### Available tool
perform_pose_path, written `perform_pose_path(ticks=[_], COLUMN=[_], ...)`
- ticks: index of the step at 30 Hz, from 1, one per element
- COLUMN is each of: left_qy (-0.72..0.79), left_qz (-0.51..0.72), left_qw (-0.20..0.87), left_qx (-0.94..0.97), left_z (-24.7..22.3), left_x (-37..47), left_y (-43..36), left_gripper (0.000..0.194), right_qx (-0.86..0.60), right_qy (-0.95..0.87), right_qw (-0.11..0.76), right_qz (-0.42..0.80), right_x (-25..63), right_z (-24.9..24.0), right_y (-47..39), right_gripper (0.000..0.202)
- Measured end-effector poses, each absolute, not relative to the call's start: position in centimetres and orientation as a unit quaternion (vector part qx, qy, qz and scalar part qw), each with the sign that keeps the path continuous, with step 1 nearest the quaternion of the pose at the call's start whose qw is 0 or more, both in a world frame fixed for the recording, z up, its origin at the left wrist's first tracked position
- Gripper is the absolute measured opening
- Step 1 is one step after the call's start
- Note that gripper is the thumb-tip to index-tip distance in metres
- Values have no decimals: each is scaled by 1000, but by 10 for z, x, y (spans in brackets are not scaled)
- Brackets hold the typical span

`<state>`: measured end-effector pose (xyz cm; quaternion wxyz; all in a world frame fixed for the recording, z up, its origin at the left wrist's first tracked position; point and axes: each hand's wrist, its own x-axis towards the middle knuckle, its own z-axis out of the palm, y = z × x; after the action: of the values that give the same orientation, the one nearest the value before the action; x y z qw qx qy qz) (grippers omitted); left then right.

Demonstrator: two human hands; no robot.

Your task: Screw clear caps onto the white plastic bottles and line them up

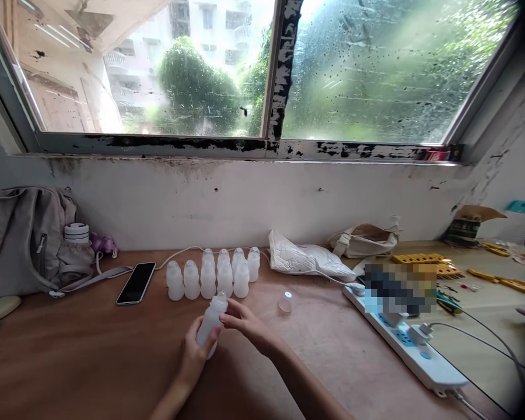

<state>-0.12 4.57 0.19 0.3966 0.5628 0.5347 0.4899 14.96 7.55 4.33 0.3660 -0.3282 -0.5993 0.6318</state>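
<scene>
No readable text showing anywhere, bottles point(210, 274) appearing blank and unlabelled, phone point(136, 283) screen lying dark, box point(464, 230) print staying too blurred to make out, one patch by the power strip point(413, 350) being pixelated

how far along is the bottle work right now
Nine small white bottles stand grouped in rows near the wall, looking finished. One more bottle is in hand: the left hand has a grip on its body while the right hand works at its top. A loose clear cap lies on the table, not yet fitted.
</scene>
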Motion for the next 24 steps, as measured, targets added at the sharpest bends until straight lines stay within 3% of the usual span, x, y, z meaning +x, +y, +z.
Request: perform_pose_path(ticks=[5,10,14,17,22,24], left_qy=[572,517,537,514,417,449], left_qz=[488,424,410,409,311,320], left_qw=[345,288,263,317,582,543], left_qx=[562,686,689,684,625,633], left_z=[0,4,8,8,2,1], left_x=[-10,-7,-6,-7,1,5], left_y=[38,29,26,25,20,16], left_gripper=[39,34,33,36,49,47], right_qx=[-337,-264,-237,-268,-266,-289], right_qy=[-520,-438,-426,-420,-430,-431], right_qw=[430,505,520,536,515,521], right_qz=[656,695,702,682,693,677], right_x=[163,163,161,164,163,160], right_z=[32,14,12,13,8,5], right_y=[55,45,39,38,37,35], right_gripper=[25,45,42,36,41,34])
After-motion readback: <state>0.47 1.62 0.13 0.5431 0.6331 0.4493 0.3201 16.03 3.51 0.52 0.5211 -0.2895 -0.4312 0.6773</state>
